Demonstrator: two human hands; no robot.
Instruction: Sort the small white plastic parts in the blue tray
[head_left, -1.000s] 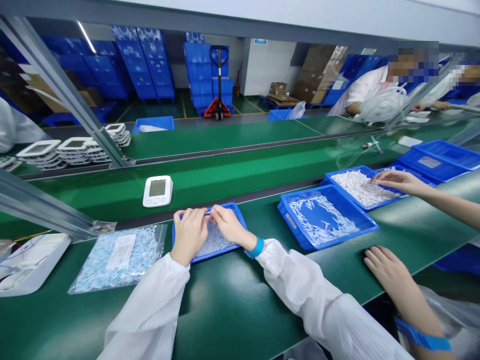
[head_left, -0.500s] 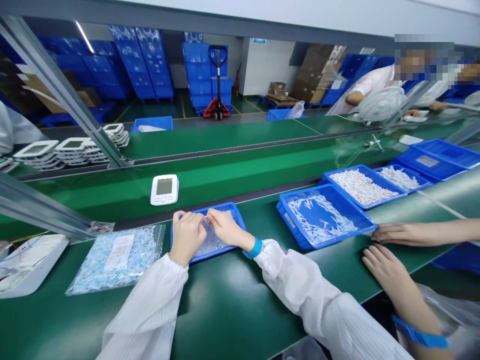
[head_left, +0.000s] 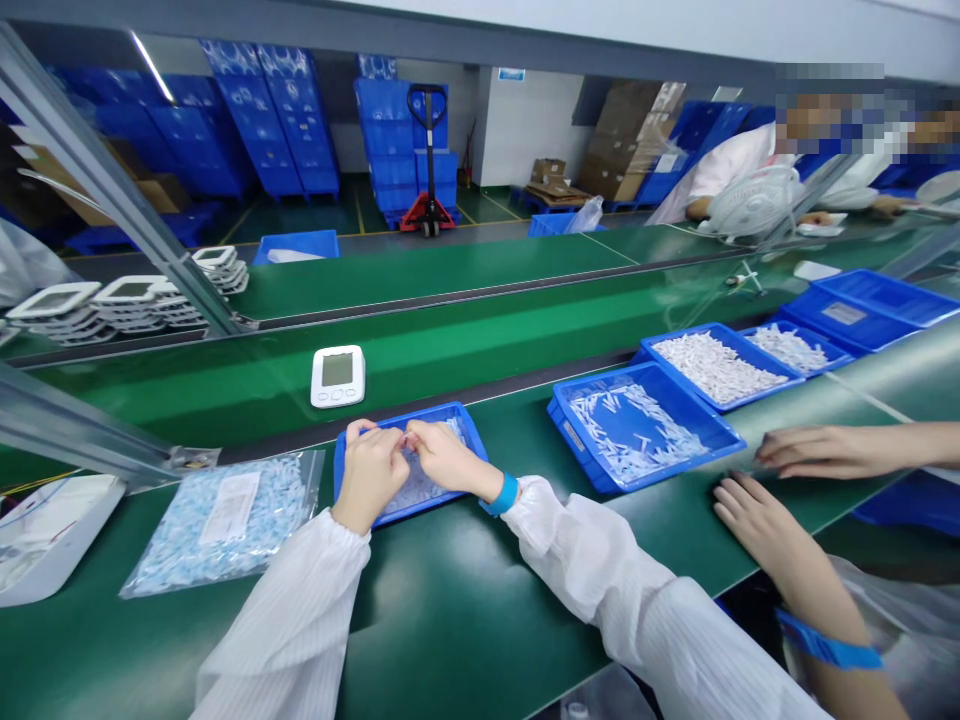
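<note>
My left hand (head_left: 372, 474) and my right hand (head_left: 448, 458) meet over a small blue tray (head_left: 471, 428) holding pale, small pieces. Fingers of both hands are curled and pinched close together. Whatever they grip is too small or too hidden to make out. A blue band (head_left: 501, 494) circles my right wrist. Left of the tray lies a clear bag (head_left: 225, 515) packed with small light-blue and white pieces, a white label on top. Beyond the tray, a white device with a grey screen (head_left: 338, 377) rests on the green belt.
To the right, a larger blue tray (head_left: 559, 415) holds pale strips; blue trays of white pieces (head_left: 712, 368) stand behind it. A co-worker's hands (head_left: 780, 500) are at the right table edge. A metal post (head_left: 142, 200) rises at left, near a white housing (head_left: 56, 535).
The screen device has shifted right along the belt relative to the tray. My hands stay pinched together over the tray. The co-worker's upper hand has moved slightly away from the larger tray.
</note>
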